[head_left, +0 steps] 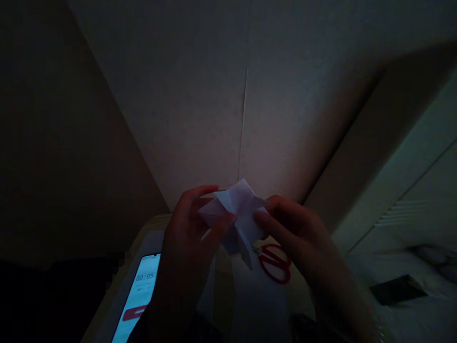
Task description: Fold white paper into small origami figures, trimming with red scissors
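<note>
A folded white paper flower (pixel 244 202) with several pointed petals is held up between both hands, above a small table. My left hand (pixel 196 226) grips it from the left, its thumb pressed near the flower's middle and its fingers behind. On the right edge, my right hand (pixel 285 219) pinches a petal between thumb and fingers. Below the flower lie scissors (pixel 274 262) with red handles, their blades mostly hidden. White paper (pixel 255 300) rests on the tabletop under the hands.
A lit phone (pixel 143 281) showing a timer lies left of my left forearm. The wooden table edge (pixel 157 221) meets a pale wall (pixel 193 119). At right are a white cabinet-like panel (pixel 403 205) and a dark flat object (pixel 398 289) on a pale surface. The room is dim.
</note>
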`<state>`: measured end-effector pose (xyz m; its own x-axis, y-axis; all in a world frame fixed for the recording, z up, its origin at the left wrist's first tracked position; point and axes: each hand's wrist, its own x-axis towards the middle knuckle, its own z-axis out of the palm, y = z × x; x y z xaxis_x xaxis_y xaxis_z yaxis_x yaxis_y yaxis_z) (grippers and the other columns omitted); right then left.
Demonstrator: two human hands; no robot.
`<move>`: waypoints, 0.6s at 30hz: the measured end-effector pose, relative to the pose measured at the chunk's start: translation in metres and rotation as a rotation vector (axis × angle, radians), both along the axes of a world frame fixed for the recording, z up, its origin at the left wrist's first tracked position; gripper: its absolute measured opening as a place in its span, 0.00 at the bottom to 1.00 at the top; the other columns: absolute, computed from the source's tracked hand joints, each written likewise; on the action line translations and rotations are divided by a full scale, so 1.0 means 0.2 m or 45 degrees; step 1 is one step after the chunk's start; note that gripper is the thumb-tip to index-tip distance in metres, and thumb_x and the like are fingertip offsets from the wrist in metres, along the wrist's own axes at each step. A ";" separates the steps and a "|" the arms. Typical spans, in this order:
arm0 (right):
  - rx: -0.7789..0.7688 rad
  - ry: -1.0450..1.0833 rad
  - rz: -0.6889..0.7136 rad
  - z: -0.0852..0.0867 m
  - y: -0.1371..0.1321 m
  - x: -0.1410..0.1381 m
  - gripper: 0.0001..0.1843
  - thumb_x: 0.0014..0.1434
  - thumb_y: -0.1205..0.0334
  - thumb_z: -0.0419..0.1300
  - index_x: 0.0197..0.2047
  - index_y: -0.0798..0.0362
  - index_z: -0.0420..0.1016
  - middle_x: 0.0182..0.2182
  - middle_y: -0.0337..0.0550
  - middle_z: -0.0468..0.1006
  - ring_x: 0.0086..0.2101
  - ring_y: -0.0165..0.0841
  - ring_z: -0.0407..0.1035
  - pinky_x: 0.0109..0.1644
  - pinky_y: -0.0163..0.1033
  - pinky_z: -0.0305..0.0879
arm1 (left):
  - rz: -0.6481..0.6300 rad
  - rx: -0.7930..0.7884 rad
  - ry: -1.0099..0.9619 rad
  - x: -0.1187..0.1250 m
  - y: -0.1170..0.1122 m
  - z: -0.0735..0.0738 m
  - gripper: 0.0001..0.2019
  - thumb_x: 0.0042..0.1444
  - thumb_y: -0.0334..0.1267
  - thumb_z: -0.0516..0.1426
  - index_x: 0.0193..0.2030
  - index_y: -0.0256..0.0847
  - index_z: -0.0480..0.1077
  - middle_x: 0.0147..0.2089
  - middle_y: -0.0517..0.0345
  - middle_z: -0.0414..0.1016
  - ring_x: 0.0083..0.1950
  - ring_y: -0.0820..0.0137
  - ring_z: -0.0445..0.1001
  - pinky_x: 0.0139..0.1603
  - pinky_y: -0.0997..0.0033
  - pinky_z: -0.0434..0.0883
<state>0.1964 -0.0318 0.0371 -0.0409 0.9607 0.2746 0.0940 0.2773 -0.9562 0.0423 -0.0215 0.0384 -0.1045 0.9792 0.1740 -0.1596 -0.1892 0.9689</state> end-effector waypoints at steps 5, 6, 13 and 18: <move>-0.030 0.107 -0.138 -0.01 0.03 0.00 0.10 0.58 0.58 0.63 0.27 0.52 0.74 0.21 0.34 0.74 0.24 0.27 0.67 0.27 0.31 0.63 | 0.414 0.209 0.472 -0.01 -0.02 -0.01 0.20 0.46 0.43 0.68 0.46 0.47 0.71 0.50 0.57 0.72 0.52 0.59 0.70 0.51 0.59 0.67; -0.012 0.128 -0.175 -0.01 0.03 0.01 0.09 0.57 0.58 0.63 0.27 0.52 0.75 0.21 0.34 0.73 0.23 0.27 0.67 0.26 0.31 0.63 | 0.489 0.254 0.585 -0.01 -0.04 0.00 0.19 0.46 0.44 0.68 0.45 0.47 0.71 0.50 0.57 0.72 0.51 0.58 0.70 0.49 0.59 0.67; 0.097 0.121 -0.264 0.01 0.02 -0.01 0.06 0.58 0.61 0.64 0.29 0.50 0.79 0.20 0.33 0.75 0.23 0.26 0.69 0.26 0.29 0.65 | 0.304 0.591 0.828 0.06 -0.13 0.01 0.10 0.59 0.37 0.60 0.47 0.49 0.74 0.49 0.62 0.78 0.50 0.66 0.75 0.52 0.66 0.72; 0.121 0.148 -0.238 0.01 0.00 0.00 0.06 0.59 0.61 0.63 0.32 0.47 0.82 0.22 0.32 0.76 0.24 0.24 0.71 0.28 0.26 0.67 | 0.211 0.609 0.884 0.10 -0.13 -0.04 0.20 0.60 0.38 0.58 0.59 0.42 0.68 0.61 0.54 0.75 0.60 0.65 0.73 0.60 0.66 0.71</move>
<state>0.1964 -0.0324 0.0399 0.1722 0.9184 0.3563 0.0426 0.3544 -0.9341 0.0616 -0.0467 0.0314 0.0430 0.7655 0.6419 0.5056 -0.5709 0.6469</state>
